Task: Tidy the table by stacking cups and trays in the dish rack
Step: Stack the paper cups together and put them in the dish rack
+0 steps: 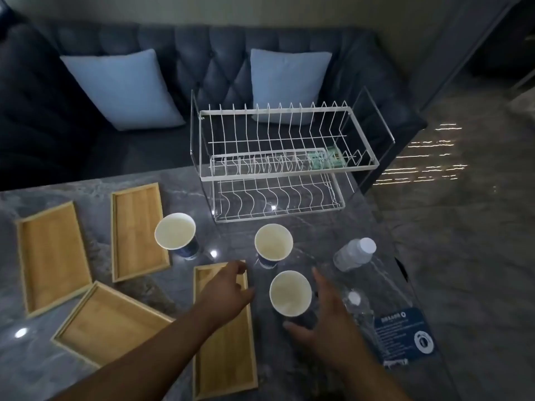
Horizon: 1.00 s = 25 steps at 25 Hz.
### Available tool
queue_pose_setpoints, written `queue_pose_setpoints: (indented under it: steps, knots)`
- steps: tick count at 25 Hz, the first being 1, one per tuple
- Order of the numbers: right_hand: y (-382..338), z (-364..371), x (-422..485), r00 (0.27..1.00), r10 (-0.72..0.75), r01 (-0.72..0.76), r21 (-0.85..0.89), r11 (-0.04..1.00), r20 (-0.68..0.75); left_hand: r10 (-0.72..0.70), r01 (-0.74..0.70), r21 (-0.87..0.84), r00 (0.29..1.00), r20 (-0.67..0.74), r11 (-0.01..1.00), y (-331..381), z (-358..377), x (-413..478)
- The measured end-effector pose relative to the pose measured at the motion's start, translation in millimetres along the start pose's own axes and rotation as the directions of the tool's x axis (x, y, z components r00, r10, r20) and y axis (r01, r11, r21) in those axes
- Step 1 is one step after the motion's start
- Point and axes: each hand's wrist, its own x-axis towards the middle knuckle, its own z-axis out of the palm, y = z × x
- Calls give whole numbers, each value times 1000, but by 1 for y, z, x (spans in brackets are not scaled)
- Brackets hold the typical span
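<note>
Three paper cups stand upright on the grey marble table (341, 377): a left cup (175, 235), a middle cup (273, 243) and a near cup (290, 293). Several bamboo trays lie flat: far left (52, 256), upper left (138, 230), lower left (107, 322) and centre (228, 357). A white two-tier wire dish rack (286, 172) stands empty at the table's far edge. My left hand (228, 287) hovers over the centre tray's far end, fingers loosely curled, holding nothing. My right hand (321, 314) is spread open beside the near cup, thumb under it, not gripping.
Two clear plastic water bottles are at the right: one standing (354, 254), one lying (359, 311) by a blue printed card (405, 337). A dark tufted sofa with two pale blue cushions (124, 88) sits behind the table. The table's right edge is near the bottles.
</note>
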Motion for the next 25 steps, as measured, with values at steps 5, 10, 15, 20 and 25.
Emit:
queue_pose_setpoints:
  steps: [5, 10, 15, 20, 25]
  knots:
    - [8, 0, 19, 994, -93, 96, -50, 994, 65, 10, -18, -97, 997, -79, 995, 18, 2, 23]
    - [10, -5, 31, 976, -158, 173, -89, 981, 150, 39, -58, -161, 992, -121, 985, 47, 0, 37]
    - [12, -9, 45, 935, -260, 295, -120, 948, 239, 31, -59, -169, 986, -164, 984, 55, 9, 41]
    - [12, -9, 50, 907, -285, 344, -155, 926, 310, 30, -75, -184, 971, -237, 980, 59, 13, 46]
    - [-9, -35, 42, 913, -292, 341, -138, 930, 287, 58, -93, -163, 977, -205, 982, 50, 10, 47]
